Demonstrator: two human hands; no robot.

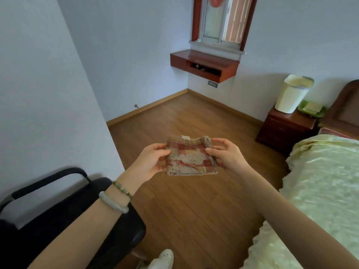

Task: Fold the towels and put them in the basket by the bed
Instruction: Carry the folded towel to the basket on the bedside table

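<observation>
A small red-and-beige checked towel, folded into a rough rectangle, hangs in the air over the wooden floor. My left hand grips its left edge and my right hand pinches its right edge. A white basket stands on the dark wooden nightstand beside the bed, far right and beyond the towel. The inside of the basket is hidden from this angle.
A black chair sits at the lower left against the white wall. A green tray lies on the nightstand next to the basket. A wall-mounted wooden shelf hangs under the window. Wooden floor spreads between chair and bed.
</observation>
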